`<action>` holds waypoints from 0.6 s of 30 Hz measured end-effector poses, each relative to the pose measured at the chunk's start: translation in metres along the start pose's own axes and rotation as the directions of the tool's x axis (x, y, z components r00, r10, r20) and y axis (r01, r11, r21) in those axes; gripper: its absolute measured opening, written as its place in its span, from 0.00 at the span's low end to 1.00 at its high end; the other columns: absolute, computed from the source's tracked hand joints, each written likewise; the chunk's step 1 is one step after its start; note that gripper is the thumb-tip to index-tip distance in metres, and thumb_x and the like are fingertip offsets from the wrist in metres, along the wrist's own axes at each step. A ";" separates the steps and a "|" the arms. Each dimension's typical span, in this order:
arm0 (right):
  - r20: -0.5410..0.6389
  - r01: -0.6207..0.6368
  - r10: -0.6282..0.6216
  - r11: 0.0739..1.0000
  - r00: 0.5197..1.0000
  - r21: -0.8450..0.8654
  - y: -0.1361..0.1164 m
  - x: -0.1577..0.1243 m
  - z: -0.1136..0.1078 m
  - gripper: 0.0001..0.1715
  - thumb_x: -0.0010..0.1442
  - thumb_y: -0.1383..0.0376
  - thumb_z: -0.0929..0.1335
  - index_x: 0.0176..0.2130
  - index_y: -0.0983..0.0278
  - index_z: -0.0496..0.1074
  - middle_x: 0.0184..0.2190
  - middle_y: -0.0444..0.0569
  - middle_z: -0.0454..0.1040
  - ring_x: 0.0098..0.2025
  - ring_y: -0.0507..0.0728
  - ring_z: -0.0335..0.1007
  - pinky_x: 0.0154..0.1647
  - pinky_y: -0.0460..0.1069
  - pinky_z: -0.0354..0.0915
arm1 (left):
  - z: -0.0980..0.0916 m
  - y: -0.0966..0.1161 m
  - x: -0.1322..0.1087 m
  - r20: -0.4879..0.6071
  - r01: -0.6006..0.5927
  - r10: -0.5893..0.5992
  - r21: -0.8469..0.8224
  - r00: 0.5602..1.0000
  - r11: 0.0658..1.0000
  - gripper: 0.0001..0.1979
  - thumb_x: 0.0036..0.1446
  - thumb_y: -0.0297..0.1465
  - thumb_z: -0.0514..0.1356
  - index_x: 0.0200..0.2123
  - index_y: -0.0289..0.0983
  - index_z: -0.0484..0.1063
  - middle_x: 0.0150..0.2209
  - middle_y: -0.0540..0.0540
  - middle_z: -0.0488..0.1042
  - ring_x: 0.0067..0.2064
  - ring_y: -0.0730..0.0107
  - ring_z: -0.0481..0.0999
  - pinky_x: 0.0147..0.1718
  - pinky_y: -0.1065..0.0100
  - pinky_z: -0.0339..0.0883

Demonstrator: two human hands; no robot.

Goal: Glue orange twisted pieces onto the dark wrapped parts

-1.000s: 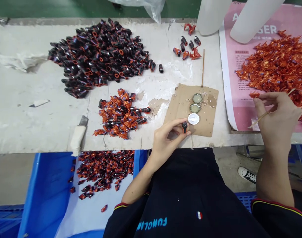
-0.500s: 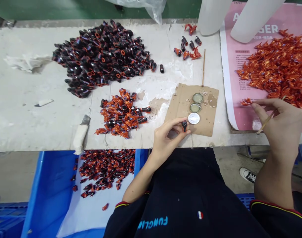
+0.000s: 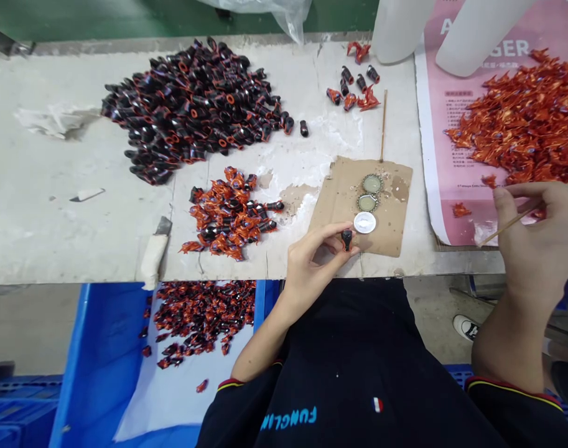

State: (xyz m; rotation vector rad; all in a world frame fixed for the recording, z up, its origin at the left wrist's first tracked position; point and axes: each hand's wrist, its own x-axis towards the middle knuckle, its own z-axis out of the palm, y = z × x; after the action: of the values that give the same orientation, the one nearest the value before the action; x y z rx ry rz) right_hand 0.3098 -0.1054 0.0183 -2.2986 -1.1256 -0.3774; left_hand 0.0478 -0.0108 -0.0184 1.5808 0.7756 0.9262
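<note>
My left hand [image 3: 314, 255] pinches a small glossy black figure part [image 3: 346, 239] with an orange edge, held upright between thumb and fingers above the table's front edge. Just beyond it, a white cap [image 3: 364, 223] and two bottle caps [image 3: 368, 203] lie in a row on a piece of cardboard [image 3: 391, 233]. On the right, my right hand [image 3: 540, 230] is closed around a thin wooden stick [image 3: 502, 230]. Its fingertips are at a small orange spiky piece [image 3: 489, 180]; whether they grip it I cannot tell. Another orange piece [image 3: 461, 210] lies on the pink sheet nearby.
A heap of black parts [image 3: 195, 106] and a smaller pile of joined orange-and-black pieces [image 3: 232, 214] lie leftward. Orange pieces [image 3: 530, 124] cover the pink sheet [image 3: 435, 155]. A cloth-wrapped blade [image 3: 155, 252] rests above a blue crate [image 3: 94, 361]. White cylinders [image 3: 402, 31] stand behind.
My right hand has shifted right, away from one orange piece, which now lies apart on the pink sheet, to another piece nearer the heap. My left hand has stayed nearly still.
</note>
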 end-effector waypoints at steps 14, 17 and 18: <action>0.476 -0.213 -0.250 0.658 0.843 0.723 -0.092 -0.068 -0.008 0.07 0.62 0.65 0.68 0.31 0.59 0.69 0.27 0.40 0.69 0.31 0.49 0.64 0.32 0.46 0.61 | 0.015 0.007 0.011 0.010 -0.432 0.439 0.190 0.899 0.881 0.15 0.57 0.19 0.63 0.47 0.35 0.73 0.37 0.47 0.79 0.35 0.76 0.78 0.36 0.77 0.75; 0.474 -0.257 -0.198 0.633 0.858 0.730 -0.094 -0.071 -0.001 0.08 0.63 0.64 0.68 0.31 0.59 0.69 0.26 0.40 0.68 0.31 0.49 0.63 0.31 0.46 0.61 | 0.016 0.008 0.010 0.007 -0.514 0.532 0.272 0.847 0.814 0.17 0.57 0.19 0.64 0.49 0.35 0.72 0.40 0.45 0.80 0.39 0.73 0.80 0.39 0.75 0.77; 0.472 -0.270 -0.187 0.618 0.862 0.738 -0.094 -0.071 0.001 0.08 0.63 0.64 0.68 0.31 0.60 0.68 0.26 0.40 0.67 0.30 0.49 0.63 0.31 0.46 0.60 | 0.017 0.008 0.009 0.007 -0.534 0.555 0.280 0.832 0.798 0.17 0.57 0.20 0.64 0.49 0.35 0.72 0.40 0.45 0.80 0.39 0.73 0.81 0.39 0.75 0.77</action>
State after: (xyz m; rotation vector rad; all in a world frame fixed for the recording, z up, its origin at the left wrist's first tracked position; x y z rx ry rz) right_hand 0.1920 -0.1033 0.0170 -1.6015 -1.1410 0.7058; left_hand 0.0669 -0.0121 -0.0102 2.0827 0.5092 1.3449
